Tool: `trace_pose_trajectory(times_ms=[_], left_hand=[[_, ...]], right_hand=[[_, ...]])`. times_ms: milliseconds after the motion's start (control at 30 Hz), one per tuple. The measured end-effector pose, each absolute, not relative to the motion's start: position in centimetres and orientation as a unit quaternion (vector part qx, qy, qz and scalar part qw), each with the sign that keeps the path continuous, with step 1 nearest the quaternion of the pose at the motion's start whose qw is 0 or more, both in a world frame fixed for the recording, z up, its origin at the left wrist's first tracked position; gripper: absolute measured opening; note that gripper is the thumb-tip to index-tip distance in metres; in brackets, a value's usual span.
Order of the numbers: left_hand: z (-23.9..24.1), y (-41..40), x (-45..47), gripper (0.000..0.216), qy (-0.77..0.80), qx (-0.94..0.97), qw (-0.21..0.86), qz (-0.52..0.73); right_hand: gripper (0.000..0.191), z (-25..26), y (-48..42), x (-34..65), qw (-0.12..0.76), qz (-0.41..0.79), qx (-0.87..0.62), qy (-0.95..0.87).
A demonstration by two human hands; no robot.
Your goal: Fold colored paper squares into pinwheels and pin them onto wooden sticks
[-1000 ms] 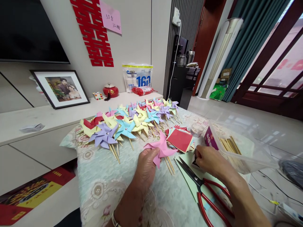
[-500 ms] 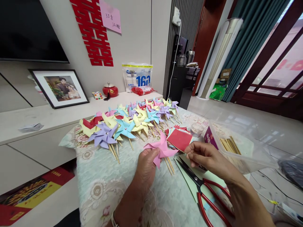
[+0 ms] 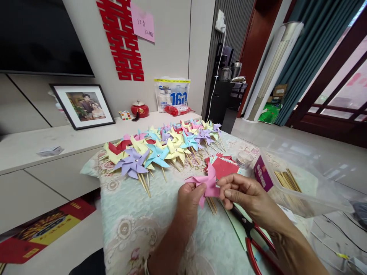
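Note:
Between its thumb and fingers, my left hand (image 3: pixel 189 200) grips a pink paper pinwheel (image 3: pixel 211 187) above the tablecloth. My right hand (image 3: pixel 247 194) is at the pinwheel's right edge, thumb and fingertips pinched together; what they hold, if anything, is too small to make out. Thin wooden sticks (image 3: pixel 212 206) show just below the pinwheel. Under my right hand lie scissors with red handles (image 3: pixel 249 225), on light green paper (image 3: pixel 235 221). Behind the hands is a stack of coloured paper squares (image 3: pixel 226 168), a red one on top.
Finished pinwheels (image 3: pixel 159 154) in several colours lie in rows across the table's far left. A round clear tub (image 3: pixel 244 159) stands beside the paper stack. On the right, a clear plastic box (image 3: pixel 311 206) holds wooden sticks (image 3: pixel 288 180). A white cabinet (image 3: pixel 86 139) runs behind the table.
My right hand has moved left, from over the scissors' tips to the pinwheel's edge. The pinwheel has tilted slightly in my left hand. The whole view has shifted a little to the left.

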State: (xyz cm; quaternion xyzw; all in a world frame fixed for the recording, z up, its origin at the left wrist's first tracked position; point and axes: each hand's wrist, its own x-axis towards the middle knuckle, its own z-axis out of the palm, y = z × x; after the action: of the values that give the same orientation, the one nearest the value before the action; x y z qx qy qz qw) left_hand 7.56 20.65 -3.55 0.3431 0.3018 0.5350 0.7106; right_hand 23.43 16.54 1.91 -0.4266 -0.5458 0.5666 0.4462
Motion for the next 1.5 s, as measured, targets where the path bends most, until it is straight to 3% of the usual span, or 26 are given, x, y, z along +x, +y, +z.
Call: trace_pose_trajectory(times_ms=[400,733,1100,1500], left_hand=[[-3.7,20.7,7.8,0.020,0.353,0.416,0.630,0.552],[-3.9,20.6,7.8,0.011,0.393,0.460,0.565,0.561],[-3.3,20.2,8.0,0.013,0.376,0.451,0.586,0.558],[-3.5,20.2,8.1,0.018,0.337,0.421,0.625,0.565]], right_hand=[[0.015,2.4,15.9,21.7,0.434,0.275,-0.520,-0.682],[0.015,1.0,16.6,21.0,0.448,0.147,-0.545,-0.693],[0.015,0.3,16.9,20.2,0.475,0.256,-0.556,-0.632],[0.013,-0.2,17.5,20.6,0.501,0.263,-0.555,-0.610]])
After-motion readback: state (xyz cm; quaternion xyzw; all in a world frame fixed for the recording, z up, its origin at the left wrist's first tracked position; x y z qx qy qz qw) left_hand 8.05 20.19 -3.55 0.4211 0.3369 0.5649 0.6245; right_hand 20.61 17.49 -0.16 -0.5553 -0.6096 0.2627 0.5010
